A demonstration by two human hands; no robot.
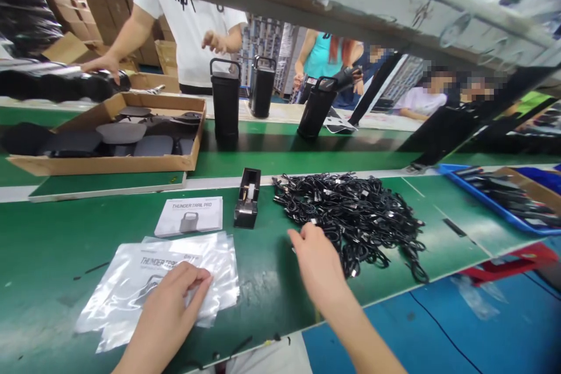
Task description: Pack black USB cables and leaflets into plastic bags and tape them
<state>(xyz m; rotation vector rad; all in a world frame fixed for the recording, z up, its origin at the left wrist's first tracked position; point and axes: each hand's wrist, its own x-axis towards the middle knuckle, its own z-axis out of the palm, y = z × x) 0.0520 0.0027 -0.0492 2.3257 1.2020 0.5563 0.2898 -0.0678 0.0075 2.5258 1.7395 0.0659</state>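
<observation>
My left hand [173,301] rests on a stack of clear plastic bags [127,289], one holding a booklet printed "THUNDER TRAIL"; its fingers are curled and pinch the top bag's edge. My right hand [318,263] reaches forward, fingers bent, at the near edge of a pile of black coiled cables [355,213]; whether it grips a cable I cannot see. A loose booklet [189,216] lies behind the bags on the green table [52,234].
A black tape dispenser [248,198] stands beside the cables. A cardboard box [109,163] of dark flat parts sits at back left. Black speakers [225,99] stand on the conveyor. Other people work across it. A blue tray [504,210] lies right.
</observation>
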